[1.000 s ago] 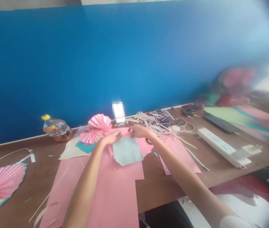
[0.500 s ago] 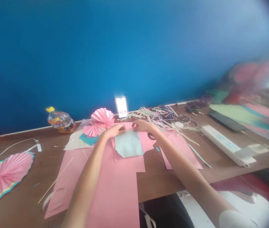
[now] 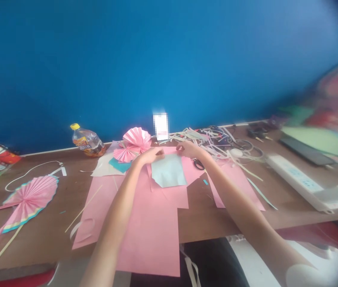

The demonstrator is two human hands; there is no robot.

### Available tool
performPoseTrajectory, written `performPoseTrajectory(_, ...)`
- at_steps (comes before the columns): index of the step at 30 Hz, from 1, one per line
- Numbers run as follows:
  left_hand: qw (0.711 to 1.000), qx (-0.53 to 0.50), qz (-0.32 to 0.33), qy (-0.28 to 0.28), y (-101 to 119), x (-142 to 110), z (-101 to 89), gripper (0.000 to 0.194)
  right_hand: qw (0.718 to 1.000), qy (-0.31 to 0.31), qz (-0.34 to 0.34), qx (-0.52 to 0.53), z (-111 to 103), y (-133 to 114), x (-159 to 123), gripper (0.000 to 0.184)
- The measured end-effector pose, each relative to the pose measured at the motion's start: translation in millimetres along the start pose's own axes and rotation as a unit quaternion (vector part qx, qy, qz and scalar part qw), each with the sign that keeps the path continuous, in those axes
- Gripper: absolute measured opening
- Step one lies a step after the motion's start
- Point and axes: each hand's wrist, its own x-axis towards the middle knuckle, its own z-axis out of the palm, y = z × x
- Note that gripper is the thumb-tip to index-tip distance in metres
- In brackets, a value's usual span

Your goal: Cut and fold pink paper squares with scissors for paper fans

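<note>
A light blue sheet of paper (image 3: 169,171) with cut corners lies over larger pink paper (image 3: 153,239). My left hand (image 3: 152,154) is closed at its upper left corner, fingertips pressed on the far edge. Opposite it, my right hand (image 3: 189,150) pinches the same edge at the upper right. A narrow pink band runs between my fingertips along that edge. Black-handled scissors (image 3: 199,164) lie partly covered beside my right wrist. Folded pink paper fans (image 3: 137,138) rest just beyond my left hand, near a teal scrap (image 3: 120,165).
A plastic bottle (image 3: 88,142) leans by the wall at left. Nearer stands a pleated pink fan (image 3: 36,197) flat on the table (image 3: 204,223). Tangled paper strips (image 3: 207,139) pile up behind my right hand. Farther right are a white power strip (image 3: 294,179), keys (image 3: 258,134) and a dark flat device (image 3: 306,151).
The view has turned left and downward, so more of the table's left side and front edge shows. Both hands stay at the light blue paper's far edge, with little visible movement.
</note>
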Motion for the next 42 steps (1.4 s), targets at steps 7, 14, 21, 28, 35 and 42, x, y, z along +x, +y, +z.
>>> performPoseTrajectory(7,1.000,0.008,-0.004,0.006,-2.9,1.6,1.2,0.026,1.000,0.019,0.005,0.014,1.4,0.1,1.0,0.032)
performPoseTrajectory(14,1.000,0.016,0.000,-0.003,-5.2,3.0,1.2,0.025,0.999,0.007,-0.017,0.034,1.4,-4.9,-2.3,0.036)
performPoseTrajectory(21,1.000,0.010,0.002,-0.005,-11.4,7.2,6.8,0.024,0.998,0.056,-0.040,0.010,7.8,-3.0,-0.7,0.036)
performPoseTrajectory(28,0.999,-0.045,-0.002,-0.019,-24.2,12.3,14.4,0.027,0.995,0.097,-0.020,-0.019,15.5,-1.6,3.0,0.026)
performPoseTrajectory(35,0.991,-0.137,0.001,0.000,-42.2,19.8,25.1,0.031,0.993,0.104,-0.041,0.031,22.1,0.7,9.2,0.019)
performPoseTrajectory(42,0.972,-0.234,0.004,-0.032,-50.8,18.6,26.3,0.043,0.987,0.089,-0.064,0.114,24.1,1.4,11.3,0.014)
